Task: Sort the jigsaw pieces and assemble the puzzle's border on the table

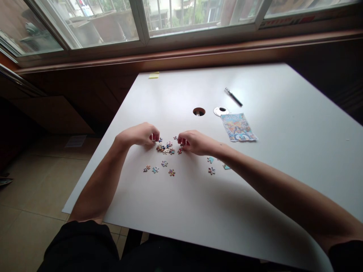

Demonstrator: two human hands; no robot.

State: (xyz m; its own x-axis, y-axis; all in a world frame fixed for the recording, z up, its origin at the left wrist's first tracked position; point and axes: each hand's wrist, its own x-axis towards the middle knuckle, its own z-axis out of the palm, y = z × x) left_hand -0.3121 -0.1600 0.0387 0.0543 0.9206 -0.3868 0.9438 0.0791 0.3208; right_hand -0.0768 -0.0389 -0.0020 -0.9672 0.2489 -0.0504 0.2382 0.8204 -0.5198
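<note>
A small heap of jigsaw puzzle pieces (166,148) lies on the white table between my two hands. My left hand (141,134) is at the heap's left edge, its fingers curled down and closed on a puzzle piece that is mostly hidden. On the right side of the heap, my right hand (194,142) pinches another puzzle piece (182,144) at its fingertips. Nearer to me lie several loose pieces, among them a multicoloured piece (171,172) and a pale blue piece (155,169). More pieces, including a patterned one (211,170), sit below my right forearm.
A picture sheet (238,127) with a colourful print lies right of the hands. Beyond it are a black pen (233,97) and a round cover (221,111) beside a cable hole (199,112). A yellow sticky note (154,75) is at the far table edge, below the window.
</note>
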